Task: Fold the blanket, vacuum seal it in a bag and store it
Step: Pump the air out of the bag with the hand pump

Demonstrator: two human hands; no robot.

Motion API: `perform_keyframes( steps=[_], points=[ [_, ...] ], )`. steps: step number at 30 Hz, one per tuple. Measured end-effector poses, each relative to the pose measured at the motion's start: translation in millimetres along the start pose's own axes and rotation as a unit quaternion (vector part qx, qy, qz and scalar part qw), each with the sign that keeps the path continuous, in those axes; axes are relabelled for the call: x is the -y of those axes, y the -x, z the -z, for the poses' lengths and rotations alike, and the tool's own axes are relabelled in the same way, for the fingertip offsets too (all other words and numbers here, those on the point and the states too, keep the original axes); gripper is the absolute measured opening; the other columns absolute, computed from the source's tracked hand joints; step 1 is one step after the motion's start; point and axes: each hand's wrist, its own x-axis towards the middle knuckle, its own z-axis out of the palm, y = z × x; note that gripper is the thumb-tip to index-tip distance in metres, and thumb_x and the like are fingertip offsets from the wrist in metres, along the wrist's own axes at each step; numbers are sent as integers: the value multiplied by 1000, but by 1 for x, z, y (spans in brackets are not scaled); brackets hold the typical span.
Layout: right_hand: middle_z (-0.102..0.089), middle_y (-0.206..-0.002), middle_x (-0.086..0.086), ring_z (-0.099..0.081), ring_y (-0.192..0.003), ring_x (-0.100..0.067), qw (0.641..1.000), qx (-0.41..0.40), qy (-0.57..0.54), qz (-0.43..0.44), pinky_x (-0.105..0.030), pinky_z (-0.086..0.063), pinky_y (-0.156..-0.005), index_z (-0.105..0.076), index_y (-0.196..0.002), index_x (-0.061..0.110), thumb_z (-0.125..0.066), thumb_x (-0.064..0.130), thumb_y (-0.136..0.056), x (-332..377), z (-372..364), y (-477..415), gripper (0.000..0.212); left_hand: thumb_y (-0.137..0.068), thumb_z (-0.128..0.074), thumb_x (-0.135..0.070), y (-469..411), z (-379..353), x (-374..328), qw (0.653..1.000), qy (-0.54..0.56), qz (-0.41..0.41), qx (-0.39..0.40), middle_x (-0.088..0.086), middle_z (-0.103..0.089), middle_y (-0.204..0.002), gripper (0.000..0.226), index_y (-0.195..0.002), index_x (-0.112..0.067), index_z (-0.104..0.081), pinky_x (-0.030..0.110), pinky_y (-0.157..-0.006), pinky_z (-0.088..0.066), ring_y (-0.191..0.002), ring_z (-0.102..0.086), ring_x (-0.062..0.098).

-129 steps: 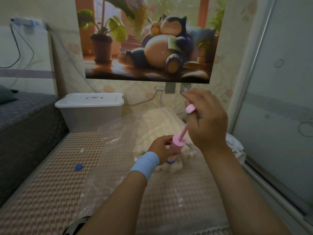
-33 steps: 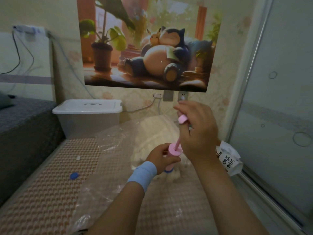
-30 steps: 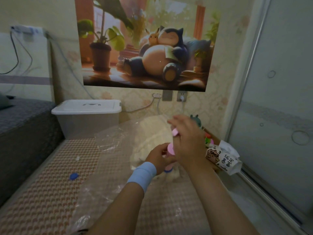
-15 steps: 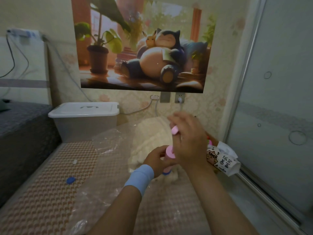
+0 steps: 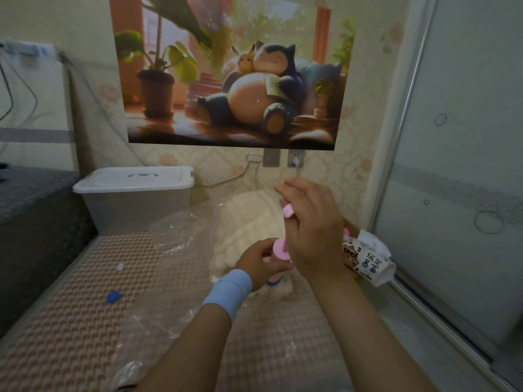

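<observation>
Two hands on pump (image 5: 280, 250): left hand (image 5: 259, 264) grips the body, right hand (image 5: 314, 236) grips the plunger (image 5: 289, 212). Tilting could break the valve (image 5: 272, 284) seal.

The right hand (image 5: 314, 230) covers the rod of the pink plastic hand pump (image 5: 280, 251), so only its handle tip and barrel top show. The left hand (image 5: 259, 263) hides the barrel's lower side. Both hands screen part of the cream fluffy blanket (image 5: 249, 222). The clear plastic vacuum bag (image 5: 175, 250) runs off the bottom edge. A white scrap (image 5: 120, 266) on the woven mat (image 5: 70, 321) is too small to identify.
</observation>
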Motion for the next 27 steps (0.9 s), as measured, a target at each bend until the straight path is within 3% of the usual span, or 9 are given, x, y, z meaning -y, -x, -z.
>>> perform_keyframes(
  steps=[4,6,11,14,17,19,21,24,27],
  points=[
    [-60,-118,-5,-59,-97,-30,949,300,20,-91,-45,-49,-81,-67,-119,16,-29,27,-82,-15,-29,46,54,-81,-67,-13,2,5,3,999,-6,36,-13,1,-71,-100,23,-103,-21,-66,30,-84,-50,-102,-64,20],
    [-61,-113,-3,-60,-89,-29,939,330,3,-95,-46,-49,-77,-69,-114,17,-27,30,-83,-14,-29,42,54,-81,-68,-14,2,8,4,999,-9,44,-18,1,-70,-97,21,-101,-20,-66,30,-81,-50,-98,-64,21],
    [-67,-113,-7,-63,-99,-24,999,27,-28,9,-37,-51,-82,-71,-114,9,-49,15,-95,5,4,-16,30,-69,-83,-14,0,8,1,999,41,16,-5,-2,-71,-103,39,-103,-27,-68,32,-88,-53,-97,-65,17],
    [-66,-115,-10,-61,-104,-24,999,-38,-9,13,-32,-47,-86,-70,-117,6,-52,12,-97,7,6,-16,28,-70,-83,-17,0,3,0,1000,15,11,0,-5,-70,-103,38,-102,-30,-68,29,-88,-52,-97,-65,13],
    [-62,-120,-8,-58,-103,-27,987,145,21,-60,-37,-48,-85,-68,-119,12,-39,18,-90,-6,-18,23,42,-77,-74,-10,2,2,-2,1000,0,16,-4,-4,-70,-98,28,-100,-25,-67,24,-80,-49,-90,-63,9],
    [-58,-117,-6,-59,-96,-31,945,311,13,-102,-44,-49,-82,-69,-114,16,-25,32,-84,-14,-31,42,55,-80,-68,-9,2,7,2,999,-5,37,-12,2,-70,-101,24,-103,-17,-67,26,-81,-48,-94,-62,13],
    [-58,-110,-4,-58,-88,-30,930,352,4,-105,-46,-48,-78,-70,-107,17,-23,35,-83,-16,-34,42,56,-81,-69,-12,1,11,4,999,-22,44,-16,2,-70,-103,25,-105,-14,-67,26,-82,-48,-99,-63,15],
    [-64,-108,-4,-60,-91,-25,974,221,-26,-50,-44,-49,-79,-71,-107,13,-40,19,-87,-4,-18,10,38,-77,-76,-11,1,13,2,999,14,29,-7,-3,-70,-96,27,-101,-19,-67,16,-73,-48,-91,-63,12],
    [-67,-110,-10,-62,-99,-26,999,10,-49,12,-36,-49,-85,-72,-110,3,-50,12,-97,6,3,-16,27,-70,-83,-19,-1,9,2,1000,17,15,1,-7,-71,-103,40,-108,-22,-69,24,-84,-52,-97,-65,12]
  ],
)
